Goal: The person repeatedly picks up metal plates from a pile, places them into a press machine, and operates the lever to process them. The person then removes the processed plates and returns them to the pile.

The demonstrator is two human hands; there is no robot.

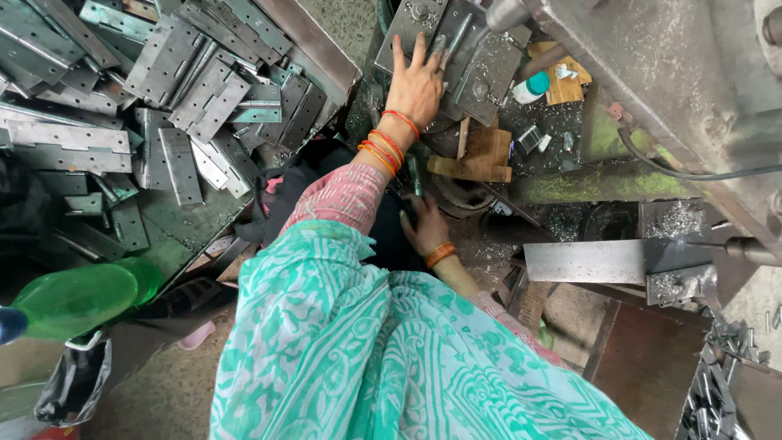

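My left hand (415, 81) lies flat with fingers spread on a grey metal hinge plate (481, 69) on the machine bed at top centre. Orange and red bangles ring that wrist. My right hand (423, 226) is lower, in a dark gap beneath the bed, with its fingers curled downward beside a greenish rod (415, 175). What it holds, if anything, is hidden in shadow. An orange bangle sits on that wrist too. A teal patterned cloth (366, 358) covers my lap.
A big heap of grey steel hinges (163, 90) fills the table at left. A green plastic bottle (77, 297) lies lower left above a black bag (73, 383). Wooden blocks (481, 155), a small white-and-teal bottle (531, 87), metal shavings and a steel bar (586, 261) surround the machine (652, 65).
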